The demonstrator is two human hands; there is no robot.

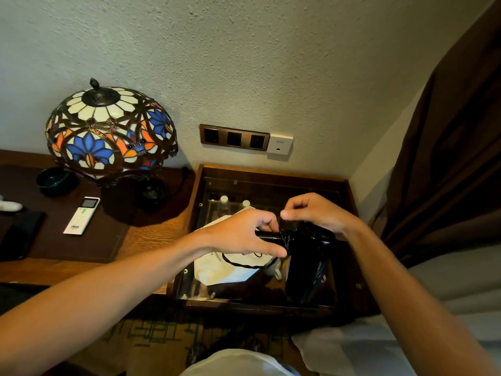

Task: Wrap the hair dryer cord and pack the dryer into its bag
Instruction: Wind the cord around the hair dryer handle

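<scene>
A black hair dryer (306, 264) is held above a glass-topped bedside table (273, 175), its barrel pointing down toward me. My left hand (244, 234) grips the dryer's handle, which points left. My right hand (317, 213) pinches the black cord (286, 234) bunched at the handle's base. A white cloth bag (230, 272) with a black drawstring lies flat on the glass under my hands.
A stained-glass lamp (111, 131), a white remote (81, 215) and a dark bowl (55, 181) stand on the wooden desk at left. Wall sockets (234, 138) sit above the table. A brown curtain (455, 158) hangs at right, with a bed (433, 308) below it.
</scene>
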